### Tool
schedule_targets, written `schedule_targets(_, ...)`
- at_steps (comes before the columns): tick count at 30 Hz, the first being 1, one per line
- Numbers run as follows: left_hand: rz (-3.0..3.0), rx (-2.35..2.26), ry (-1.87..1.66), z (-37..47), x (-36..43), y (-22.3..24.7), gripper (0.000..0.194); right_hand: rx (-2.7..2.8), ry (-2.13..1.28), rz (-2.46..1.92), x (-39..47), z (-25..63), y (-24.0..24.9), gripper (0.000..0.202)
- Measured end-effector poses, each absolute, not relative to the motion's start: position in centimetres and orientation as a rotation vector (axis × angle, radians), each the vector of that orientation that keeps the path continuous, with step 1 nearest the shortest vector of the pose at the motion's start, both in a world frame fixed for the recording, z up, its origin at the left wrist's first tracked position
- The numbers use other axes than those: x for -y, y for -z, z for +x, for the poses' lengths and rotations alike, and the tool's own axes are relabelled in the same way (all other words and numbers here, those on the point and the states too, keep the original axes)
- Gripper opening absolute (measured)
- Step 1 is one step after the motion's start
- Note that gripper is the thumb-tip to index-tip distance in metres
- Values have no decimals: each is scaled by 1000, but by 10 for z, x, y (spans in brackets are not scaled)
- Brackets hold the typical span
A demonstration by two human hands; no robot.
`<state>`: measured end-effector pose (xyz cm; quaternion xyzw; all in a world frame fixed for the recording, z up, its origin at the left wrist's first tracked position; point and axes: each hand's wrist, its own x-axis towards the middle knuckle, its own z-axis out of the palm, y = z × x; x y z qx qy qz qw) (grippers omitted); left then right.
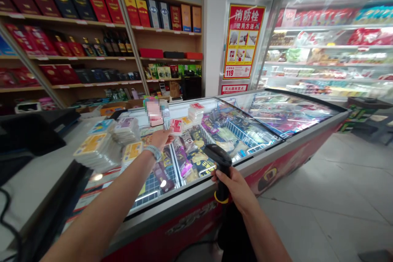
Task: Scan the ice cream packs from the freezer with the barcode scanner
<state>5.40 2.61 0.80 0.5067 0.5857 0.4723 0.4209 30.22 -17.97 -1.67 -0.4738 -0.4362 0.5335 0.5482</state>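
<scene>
My left hand (162, 138), with a watch on its wrist, reaches over the chest freezer's glass lid. Its fingers are closed on the edge of a flat clear pack with a red label (176, 126). My right hand (236, 186) grips the handle of a black barcode scanner (218, 155), whose head points left and away from me. Behind the left hand lies a phone (157, 122), partly blurred out. Stacks of similar packs with yellow labels (92, 143) stand to the left, and a small stack with a red label (196, 110) sits farther back on the glass.
Under the glass, the chest freezer (294, 147) holds bagged goods and wire baskets. A grey counter (33, 188) runs along the left. Shelves of boxed bottles (104, 6) stand behind. At the right are a lit open cooler (328, 45) and tiled floor (331, 196).
</scene>
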Motion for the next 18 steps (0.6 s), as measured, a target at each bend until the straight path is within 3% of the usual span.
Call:
schedule_targets(8, 1311, -1535, -1378, -27, 69, -12, 43, 1796, -740, -1257, 169, 269, -39, 25)
schedule_targets(18, 1334, -1567, -1570, -58, 105, 0, 33, 2239, -402, -1270, 166, 200, -48, 35)
